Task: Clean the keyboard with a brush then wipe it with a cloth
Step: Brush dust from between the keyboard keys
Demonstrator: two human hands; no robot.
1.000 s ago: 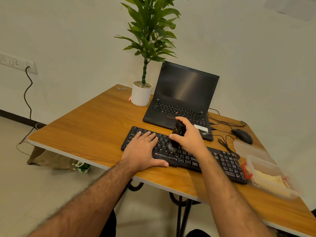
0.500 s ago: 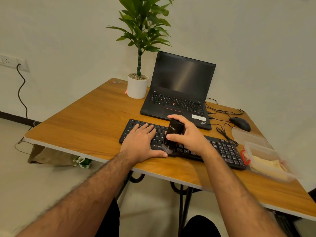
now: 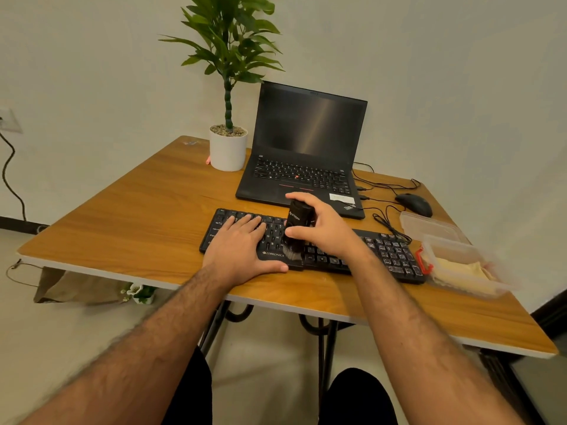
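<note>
A black keyboard (image 3: 386, 253) lies across the front of the wooden table (image 3: 129, 222). My left hand (image 3: 242, 253) rests flat on its left half, fingers straight, thumb along the front edge. My right hand (image 3: 325, 228) grips a black brush (image 3: 299, 222) upright, its bristles down on the keys near the keyboard's front middle. A yellowish cloth (image 3: 460, 269) lies inside a clear plastic container (image 3: 454, 243) just right of the keyboard.
An open black laptop (image 3: 306, 142) stands behind the keyboard. A potted plant (image 3: 228, 148) is left of it. A black mouse (image 3: 414, 204) with loose cables sits at the back right, near a clear lid (image 3: 429, 225). The table's front edge is near my arms.
The brush in my right hand has slid toward the keyboard's front edge. My left hand has stayed on the keys. The camera view shifted slightly.
</note>
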